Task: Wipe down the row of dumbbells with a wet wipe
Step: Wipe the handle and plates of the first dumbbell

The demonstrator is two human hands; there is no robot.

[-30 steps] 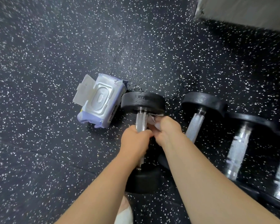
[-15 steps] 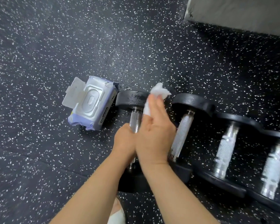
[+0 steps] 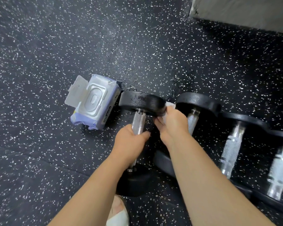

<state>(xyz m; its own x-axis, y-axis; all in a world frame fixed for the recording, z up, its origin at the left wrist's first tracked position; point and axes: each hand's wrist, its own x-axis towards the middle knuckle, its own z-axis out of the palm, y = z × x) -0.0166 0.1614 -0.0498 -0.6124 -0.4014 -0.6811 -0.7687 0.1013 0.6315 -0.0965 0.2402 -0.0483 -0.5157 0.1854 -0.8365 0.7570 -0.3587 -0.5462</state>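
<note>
Over speckled floor [image 3: 55, 46]: left hand [image 3: 129, 141] grips knurled dumbbell handle [image 3: 138, 123]; right hand [image 3: 173, 124] pinches wipe [image 3: 170, 106] at round head [image 3: 140, 101].

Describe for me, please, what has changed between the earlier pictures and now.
The right hand, raised with the white wet wipe half a second ago, has come down and holds it against the leftmost dumbbell's far black round head. The left hand keeps its grip on the knurled steel handle. The open purple wipes pack and other dumbbells stayed put.

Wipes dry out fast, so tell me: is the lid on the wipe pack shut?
No, the lid of the wipe pack is flipped fully open, leaving the dispensing opening uncovered.
</note>
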